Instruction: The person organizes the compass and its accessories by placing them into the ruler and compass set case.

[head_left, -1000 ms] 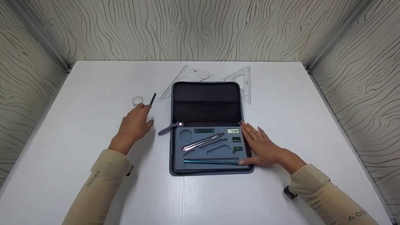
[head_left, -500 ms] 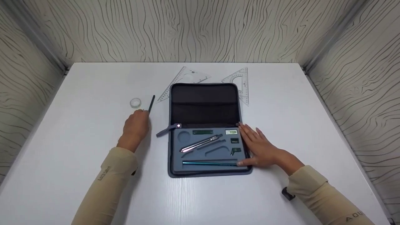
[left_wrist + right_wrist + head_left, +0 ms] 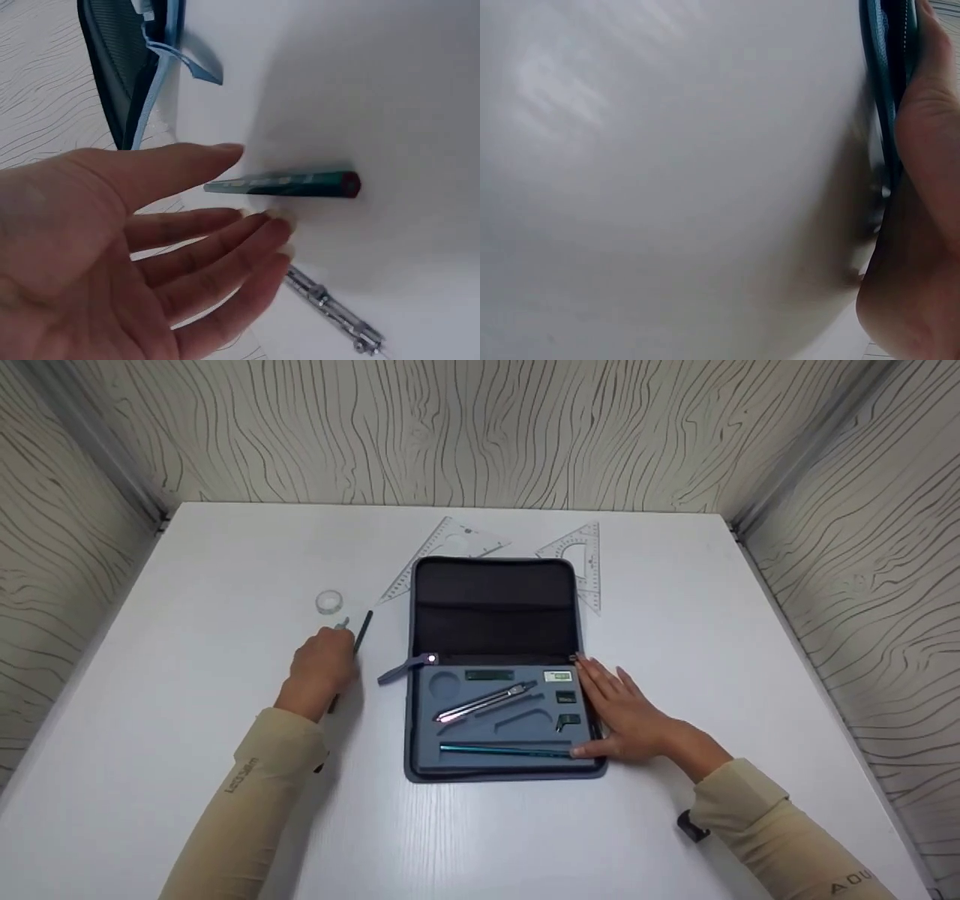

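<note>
On the white table, my left hand (image 3: 319,667) is over a dark green pencil (image 3: 300,184). Its thumb and fingers lie either side of the pencil, apart from it in the left wrist view. A slim metal drawing instrument (image 3: 330,307) lies by the fingertips, partly hidden. My right hand (image 3: 626,712) rests along the right edge of an unzipped blue case (image 3: 495,583), fingers straight, thumb over the foam tray's (image 3: 465,727) corner. That tray holds a silver compass (image 3: 486,703), a teal pencil (image 3: 502,749), a green-and-white block (image 3: 557,676) and small green pieces.
A clear tape roll (image 3: 328,601) lies beyond my left hand. Two transparent set squares (image 3: 480,538) lie behind the case, partly beneath its lid. The case's strap (image 3: 401,669) sticks out left. Patterned panels (image 3: 465,435) wall the table at the back and sides.
The dark green pencil has shifted toward me, and its near end now shows below my left hand. My left hand has moved slightly nearer. The right hand stays on the case.
</note>
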Demonstrator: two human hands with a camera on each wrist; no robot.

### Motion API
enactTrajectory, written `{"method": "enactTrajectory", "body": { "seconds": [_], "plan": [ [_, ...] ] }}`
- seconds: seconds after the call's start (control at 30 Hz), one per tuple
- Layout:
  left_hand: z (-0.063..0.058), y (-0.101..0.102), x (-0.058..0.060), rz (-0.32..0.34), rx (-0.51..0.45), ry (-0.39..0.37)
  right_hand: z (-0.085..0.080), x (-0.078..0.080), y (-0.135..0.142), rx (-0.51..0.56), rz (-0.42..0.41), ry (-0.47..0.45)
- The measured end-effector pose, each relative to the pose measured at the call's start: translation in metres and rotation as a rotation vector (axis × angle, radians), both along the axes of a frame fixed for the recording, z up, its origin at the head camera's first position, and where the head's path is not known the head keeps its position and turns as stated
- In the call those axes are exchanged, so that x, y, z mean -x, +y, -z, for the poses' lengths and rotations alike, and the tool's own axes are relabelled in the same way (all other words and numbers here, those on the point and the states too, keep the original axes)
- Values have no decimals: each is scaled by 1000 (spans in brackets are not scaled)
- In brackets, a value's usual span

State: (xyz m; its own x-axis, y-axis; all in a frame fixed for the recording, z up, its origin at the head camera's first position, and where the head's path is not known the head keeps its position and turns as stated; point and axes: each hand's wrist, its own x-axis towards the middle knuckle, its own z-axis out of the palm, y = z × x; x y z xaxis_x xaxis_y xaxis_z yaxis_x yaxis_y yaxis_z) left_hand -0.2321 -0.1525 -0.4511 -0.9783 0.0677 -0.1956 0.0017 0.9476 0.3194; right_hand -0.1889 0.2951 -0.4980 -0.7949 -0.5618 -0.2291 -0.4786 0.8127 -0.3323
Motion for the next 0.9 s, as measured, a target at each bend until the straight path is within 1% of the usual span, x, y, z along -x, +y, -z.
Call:
{"method": "enactTrajectory", "body": {
  "seconds": [0.13, 0.23, 0.33, 0.43, 0.6, 0.7, 0.8, 0.87, 0.9],
  "plan": [
    [7, 3, 6, -7, 10, 68, 0, -1, -1, 11, -1, -1],
    [12, 4, 8, 0, 38, 107, 0, -1, -1, 12, -1, 0],
    [14, 4, 7, 14, 52, 123, 1, -1, -1, 9, 4, -1],
    [14, 5, 5, 25, 45, 130, 1, -1, 1, 5, 10, 0],
    [11, 3, -1, 34, 35, 119, 0, -1, 1, 5, 3, 3],
    [7, 3, -5, 37, 36, 95, 0, -1, 0, 4, -3, 1],
    [0, 4, -9, 33, 10, 75, 0, -1, 0, 2, -1, -4],
    [-7, 8, -12, 44, -13, 86, -1, -1, 0, 5, 2, -6],
    [-11, 11, -14, 56, -28, 104, -1, -1, 0, 6, 2, -7]
  ]
}}
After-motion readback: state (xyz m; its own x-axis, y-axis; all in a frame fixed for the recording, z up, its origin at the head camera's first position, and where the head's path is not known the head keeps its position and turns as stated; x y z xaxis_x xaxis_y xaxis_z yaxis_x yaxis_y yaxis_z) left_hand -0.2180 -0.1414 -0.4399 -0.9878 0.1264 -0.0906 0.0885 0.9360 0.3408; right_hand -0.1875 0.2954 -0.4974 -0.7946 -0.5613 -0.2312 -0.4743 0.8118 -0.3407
